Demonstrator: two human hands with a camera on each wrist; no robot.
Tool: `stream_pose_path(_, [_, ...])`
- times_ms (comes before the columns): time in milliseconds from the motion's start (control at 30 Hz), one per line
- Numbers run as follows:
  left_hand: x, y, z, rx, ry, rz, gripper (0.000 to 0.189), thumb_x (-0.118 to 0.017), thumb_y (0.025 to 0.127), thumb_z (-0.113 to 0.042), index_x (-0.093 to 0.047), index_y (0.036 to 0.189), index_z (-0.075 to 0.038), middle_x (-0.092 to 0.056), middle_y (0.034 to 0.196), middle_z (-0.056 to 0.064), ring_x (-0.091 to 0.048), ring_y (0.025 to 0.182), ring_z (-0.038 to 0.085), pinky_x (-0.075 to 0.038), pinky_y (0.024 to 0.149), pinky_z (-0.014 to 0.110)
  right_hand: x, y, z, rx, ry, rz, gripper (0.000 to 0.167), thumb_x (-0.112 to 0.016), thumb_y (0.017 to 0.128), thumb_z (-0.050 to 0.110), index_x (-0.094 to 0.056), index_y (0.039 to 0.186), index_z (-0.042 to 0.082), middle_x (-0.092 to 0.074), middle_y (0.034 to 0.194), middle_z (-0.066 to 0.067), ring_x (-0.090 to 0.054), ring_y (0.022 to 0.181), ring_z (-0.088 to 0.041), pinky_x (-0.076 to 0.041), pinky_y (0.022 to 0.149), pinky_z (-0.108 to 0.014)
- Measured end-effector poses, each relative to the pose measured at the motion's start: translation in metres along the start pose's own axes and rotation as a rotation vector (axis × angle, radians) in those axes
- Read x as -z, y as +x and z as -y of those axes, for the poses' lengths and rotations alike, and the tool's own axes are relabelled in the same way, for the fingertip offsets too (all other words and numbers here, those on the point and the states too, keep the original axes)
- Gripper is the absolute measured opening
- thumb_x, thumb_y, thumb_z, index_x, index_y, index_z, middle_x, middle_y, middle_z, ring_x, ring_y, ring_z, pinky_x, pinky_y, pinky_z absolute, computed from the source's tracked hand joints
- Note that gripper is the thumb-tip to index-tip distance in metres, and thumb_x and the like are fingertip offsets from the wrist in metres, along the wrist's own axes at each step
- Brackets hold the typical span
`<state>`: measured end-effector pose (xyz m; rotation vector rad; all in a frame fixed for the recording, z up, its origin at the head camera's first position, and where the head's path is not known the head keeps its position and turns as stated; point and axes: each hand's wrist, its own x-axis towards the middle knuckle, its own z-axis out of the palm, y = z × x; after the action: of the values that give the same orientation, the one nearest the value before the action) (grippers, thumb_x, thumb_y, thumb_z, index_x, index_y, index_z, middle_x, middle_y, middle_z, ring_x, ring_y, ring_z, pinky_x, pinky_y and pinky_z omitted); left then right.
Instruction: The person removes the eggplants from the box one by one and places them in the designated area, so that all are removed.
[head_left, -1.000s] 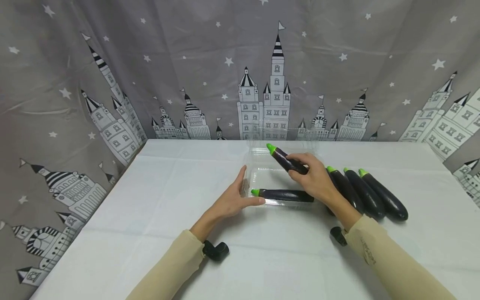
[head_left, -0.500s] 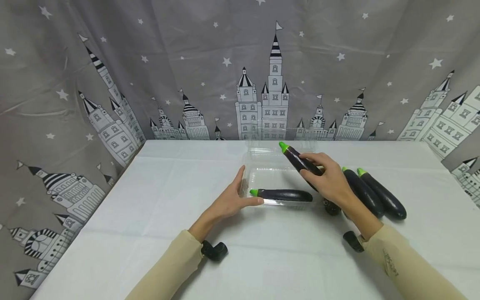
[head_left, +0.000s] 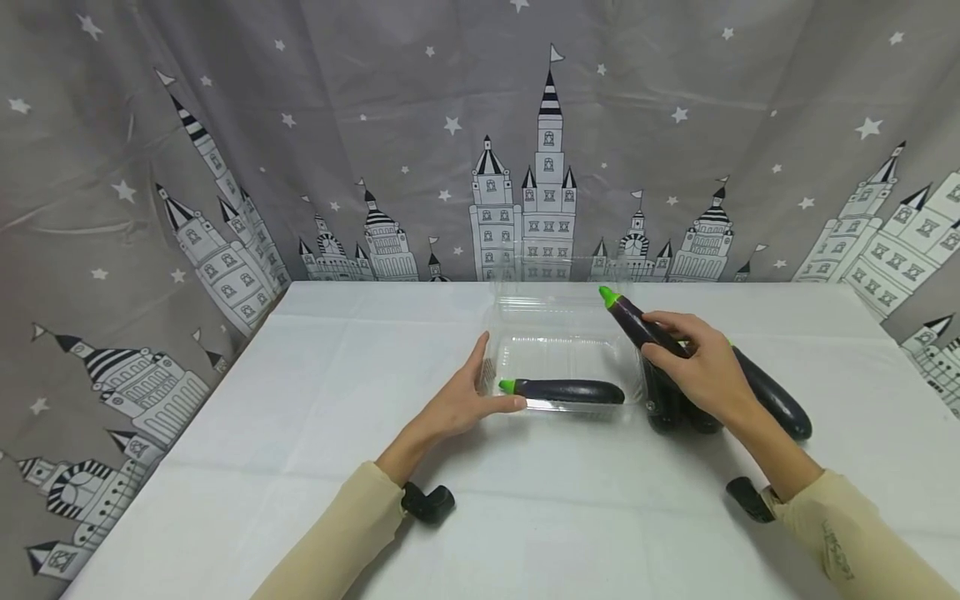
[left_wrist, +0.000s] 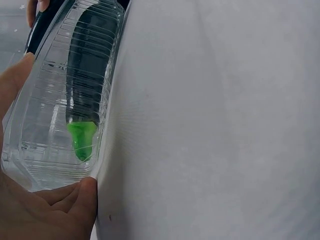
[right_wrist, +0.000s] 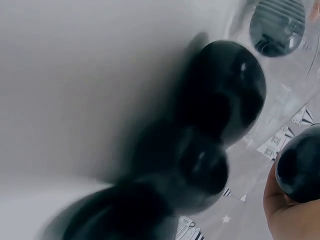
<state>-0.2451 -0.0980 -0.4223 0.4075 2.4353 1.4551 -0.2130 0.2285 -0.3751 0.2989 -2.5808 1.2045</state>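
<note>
In the head view, my left hand [head_left: 457, 404] rests against the left end of a clear plastic container [head_left: 562, 358], thumb at the front rim and fingers spread along the side. Inside, one eggplant [head_left: 570, 391] lies along the front wall; its green tip [left_wrist: 83, 140] shows through the plastic in the left wrist view. My right hand [head_left: 708, 362] grips another eggplant [head_left: 637, 325], raised and tilted, green tip up and left. Beneath and beside that hand, three more eggplants lie on the table; the rightmost eggplant [head_left: 780, 404] shows best, the others partly hidden.
The container's lid [head_left: 562, 292] stands open at the back, near the table's far edge. A white cloth [head_left: 337, 375] covers the table. Behind it hangs a grey curtain [head_left: 420, 108] printed with castles and stars.
My right hand has carried its eggplant rightward from over the container to above the eggplants on the table. The left hand and the eggplant in the container have stayed put.
</note>
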Motion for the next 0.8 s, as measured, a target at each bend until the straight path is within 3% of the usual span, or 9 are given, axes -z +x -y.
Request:
stream_pose_path(133, [0.0,0.0,-0.001,-0.004,0.008,0.0,0.119,-0.081,0.078,-0.044,0.003,0.16,-0.021,-0.007,0.164,0.011,-0.006,0.149,0.029,-0.01,0.116,0.056,0.01,-0.005,-0.007,-0.006,-0.029,-0.01,0.043,-0.067,0.095,0.018,-0.058,0.136,0.005,-0.06,0.118,-0.022,-0.059,0.1,-0.037,-0.047,0.076,-0.04])
stream_pose_path(300, [0.0,0.0,-0.001,-0.007,0.019,-0.007,0.119,-0.081,0.078,-0.045,0.003,0.16,-0.021,-0.007,0.164,0.009,-0.007,0.149,0.027,-0.011,0.116,0.055,0.025,-0.01,-0.015,-0.003,-0.057,-0.025,0.044,-0.069,0.094,0.016,-0.059,0.135,0.004,-0.061,0.117,-0.024,-0.06,0.096,-0.035,-0.046,0.067,-0.02])
stream_pose_path(367, [0.0,0.0,-0.001,-0.002,0.022,-0.009,0.119,-0.081,0.078,-0.045,0.002,0.16,-0.021,-0.007,0.164,0.008,-0.007,0.149,0.027,-0.011,0.116,0.055,0.03,-0.012,-0.019,-0.011,-0.069,-0.037,0.044,-0.07,0.093,0.016,-0.059,0.134,0.003,-0.061,0.116,-0.025,-0.06,0.095,-0.036,-0.044,0.067,-0.018])
stream_pose_path(500, [0.0,0.0,0.0,0.004,0.021,-0.007,0.119,-0.081,0.078,-0.045,0.002,0.16,-0.022,-0.008,0.164,0.009,-0.007,0.149,0.027,-0.011,0.116,0.056,0.043,-0.017,-0.027,-0.055,-0.105,-0.052,0.045,-0.069,0.094,0.018,-0.059,0.134,0.002,-0.061,0.117,-0.029,-0.059,0.101,-0.043,-0.046,0.072,-0.028])
stream_pose_path(600, [0.0,0.0,0.0,0.004,0.02,-0.004,0.119,-0.081,0.077,-0.045,0.003,0.16,-0.023,-0.007,0.164,0.01,-0.007,0.149,0.028,-0.01,0.116,0.056,0.053,-0.021,-0.034,-0.094,-0.128,-0.05,0.046,-0.068,0.095,0.021,-0.057,0.135,0.001,-0.06,0.119,-0.033,-0.055,0.108,-0.05,-0.05,0.076,-0.047])
stream_pose_path(700, [0.0,0.0,0.0,0.002,0.02,-0.002,0.12,-0.08,0.077,-0.046,0.003,0.16,-0.023,-0.007,0.164,0.01,-0.006,0.149,0.029,-0.01,0.116,0.056,0.062,-0.026,-0.041,-0.124,-0.158,-0.049,0.048,-0.066,0.096,0.024,-0.055,0.136,0.0,-0.058,0.119,-0.035,-0.052,0.112,-0.054,-0.047,0.078,-0.061])
stream_pose_path(800, [0.0,0.0,0.0,-0.001,0.018,-0.001,0.12,-0.081,0.077,-0.046,0.003,0.16,-0.022,-0.007,0.164,0.01,-0.006,0.149,0.029,-0.01,0.116,0.056,0.072,-0.029,-0.049,-0.149,-0.179,-0.053,0.049,-0.066,0.096,0.025,-0.055,0.136,0.0,-0.058,0.119,-0.036,-0.05,0.113,-0.054,-0.046,0.076,-0.057])
